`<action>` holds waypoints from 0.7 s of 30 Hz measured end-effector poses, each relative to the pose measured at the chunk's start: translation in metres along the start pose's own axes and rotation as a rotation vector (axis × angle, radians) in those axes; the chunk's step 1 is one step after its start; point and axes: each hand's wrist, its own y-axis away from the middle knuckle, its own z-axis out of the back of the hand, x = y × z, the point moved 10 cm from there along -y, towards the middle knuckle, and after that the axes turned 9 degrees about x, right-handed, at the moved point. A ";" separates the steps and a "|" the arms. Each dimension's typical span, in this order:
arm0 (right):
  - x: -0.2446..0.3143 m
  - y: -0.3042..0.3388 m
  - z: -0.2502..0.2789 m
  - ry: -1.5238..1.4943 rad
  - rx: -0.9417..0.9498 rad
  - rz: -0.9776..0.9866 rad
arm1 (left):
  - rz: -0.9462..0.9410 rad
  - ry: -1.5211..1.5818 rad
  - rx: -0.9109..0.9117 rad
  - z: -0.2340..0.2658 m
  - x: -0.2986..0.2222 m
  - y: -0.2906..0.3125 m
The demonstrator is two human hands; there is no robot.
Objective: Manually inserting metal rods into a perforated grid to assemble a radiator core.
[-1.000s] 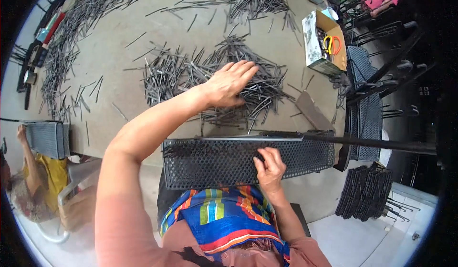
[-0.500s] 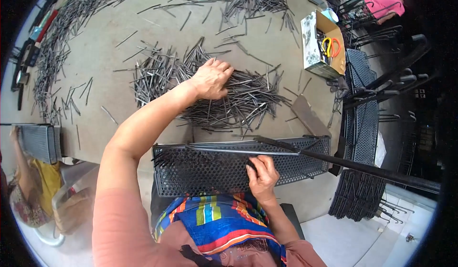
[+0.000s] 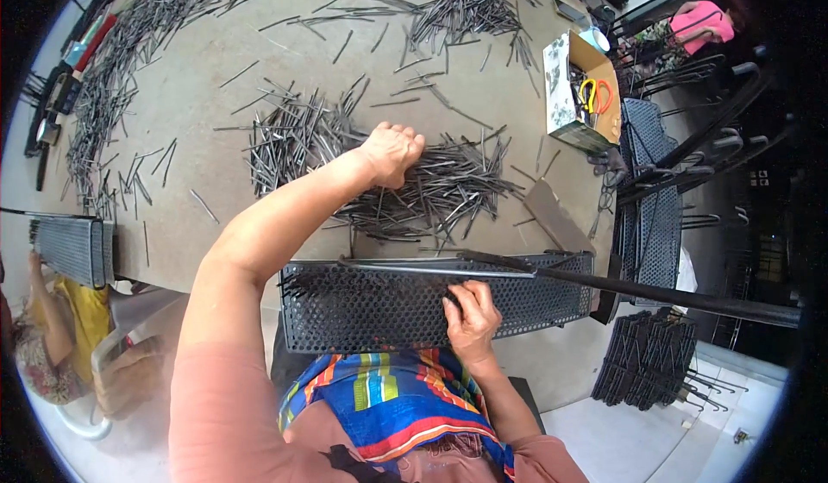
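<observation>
Evidently, the black perforated panel (image 3: 371,315) sits along the near edge of the table (image 3: 194,129) so that it and the loose dark sticks (image 3: 448,197) beyond lie within your reach. Your left hand (image 3: 392,153) curls over the sticks, which spread left and right of it; your right hand (image 3: 473,319) bends against the panel, and whether either grasps anything I cannot tell.

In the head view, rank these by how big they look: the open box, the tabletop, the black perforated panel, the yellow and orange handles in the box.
1. Tabletop
2. Black perforated panel
3. Open box
4. Yellow and orange handles
</observation>
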 end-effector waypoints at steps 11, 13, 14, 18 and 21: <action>0.006 0.004 0.002 -0.014 -0.034 0.036 | 0.073 0.146 -0.303 0.016 0.007 0.053; 0.007 0.005 0.005 -0.015 -0.046 0.043 | 0.132 0.272 -0.436 0.033 0.015 0.070; 0.008 0.006 0.006 -0.012 -0.056 0.050 | 0.155 0.310 -0.476 0.041 0.019 0.077; 0.011 0.013 0.018 -0.039 -0.134 0.050 | 0.310 0.570 -0.693 0.063 0.047 0.112; 0.068 0.013 0.040 0.009 -0.198 0.280 | 0.287 0.982 -0.877 0.063 0.072 0.135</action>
